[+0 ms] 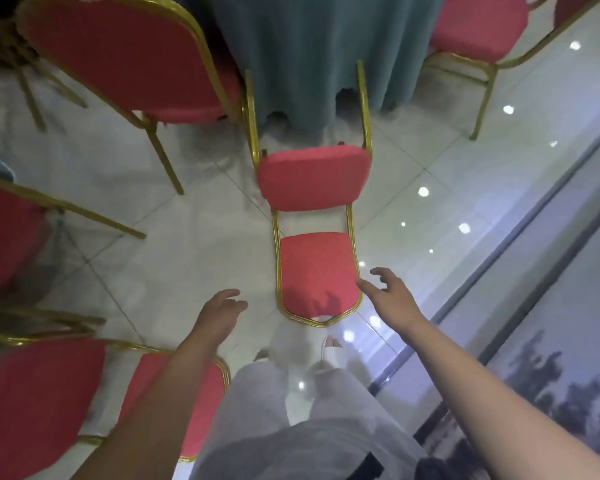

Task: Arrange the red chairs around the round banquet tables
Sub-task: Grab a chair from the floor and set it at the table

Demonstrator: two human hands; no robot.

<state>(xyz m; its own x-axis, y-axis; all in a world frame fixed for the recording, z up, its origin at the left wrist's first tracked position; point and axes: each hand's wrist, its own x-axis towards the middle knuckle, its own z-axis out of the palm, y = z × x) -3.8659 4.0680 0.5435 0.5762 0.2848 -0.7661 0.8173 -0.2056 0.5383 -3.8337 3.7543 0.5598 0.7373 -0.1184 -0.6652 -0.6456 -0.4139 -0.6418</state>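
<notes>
A red chair (314, 271) with a gold frame stands in front of me, its back toward me and its seat (312, 178) facing the banquet table draped in teal cloth (312, 46). My left hand (220, 313) hovers just left of the chair's back, fingers relaxed, holding nothing. My right hand (390, 292) reaches in from the right with fingers spread, its fingertips at the right edge of the backrest; contact is unclear.
More red chairs stand around: one at upper left (125, 53), one at upper right (478, 26), others at left (7, 230) and lower left (39, 403). A glossy white tile floor (187, 237) lies underfoot. A glass wall (551, 271) runs along the right.
</notes>
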